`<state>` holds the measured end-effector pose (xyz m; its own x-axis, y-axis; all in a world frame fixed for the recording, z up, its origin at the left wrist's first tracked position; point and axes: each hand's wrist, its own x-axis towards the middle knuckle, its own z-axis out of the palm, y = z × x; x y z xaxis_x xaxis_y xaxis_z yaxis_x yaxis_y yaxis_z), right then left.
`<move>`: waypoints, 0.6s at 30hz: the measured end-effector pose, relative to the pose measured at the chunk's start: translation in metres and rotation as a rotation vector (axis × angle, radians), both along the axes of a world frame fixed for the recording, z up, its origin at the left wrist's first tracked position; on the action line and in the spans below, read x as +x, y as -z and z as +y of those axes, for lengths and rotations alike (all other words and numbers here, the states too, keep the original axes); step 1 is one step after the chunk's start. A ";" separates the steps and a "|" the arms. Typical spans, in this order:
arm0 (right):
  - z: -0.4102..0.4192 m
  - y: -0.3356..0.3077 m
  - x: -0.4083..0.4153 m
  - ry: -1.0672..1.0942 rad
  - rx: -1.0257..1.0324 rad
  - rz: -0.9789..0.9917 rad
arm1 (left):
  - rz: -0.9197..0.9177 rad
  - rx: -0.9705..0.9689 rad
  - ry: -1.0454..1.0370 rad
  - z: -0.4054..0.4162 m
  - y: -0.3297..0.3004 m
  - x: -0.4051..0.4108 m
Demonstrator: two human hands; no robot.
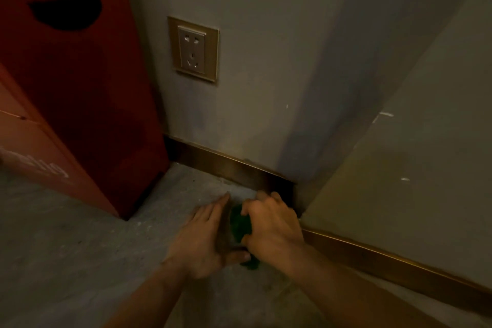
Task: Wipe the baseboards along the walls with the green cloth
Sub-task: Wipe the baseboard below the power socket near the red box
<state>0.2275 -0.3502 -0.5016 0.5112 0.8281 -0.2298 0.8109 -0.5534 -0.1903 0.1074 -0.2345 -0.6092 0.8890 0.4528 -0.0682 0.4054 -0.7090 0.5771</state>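
The green cloth is bunched between both hands, low over the floor near a wall corner. My right hand is curled over the cloth from the right and grips it. My left hand lies flat against the cloth's left side, fingers straight and pointing to the wall, thumb under the cloth. Most of the cloth is hidden by the hands. A dark brass-coloured baseboard runs along the back wall just beyond my fingertips. A second baseboard stretch runs along the right wall.
A tall red cabinet with a dark handle cut-out stands on the left, close to the back wall. A wall socket in a gold frame sits above the baseboard. The grey floor spreads to the left and front.
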 end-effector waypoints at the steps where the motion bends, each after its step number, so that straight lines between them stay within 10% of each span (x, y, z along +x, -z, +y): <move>1: -0.004 -0.002 -0.002 0.024 0.013 0.050 | -0.008 -0.022 0.017 -0.004 -0.008 0.000; 18: -0.072 -0.051 -0.003 0.029 0.259 0.280 | -0.045 0.284 0.140 -0.052 -0.114 -0.011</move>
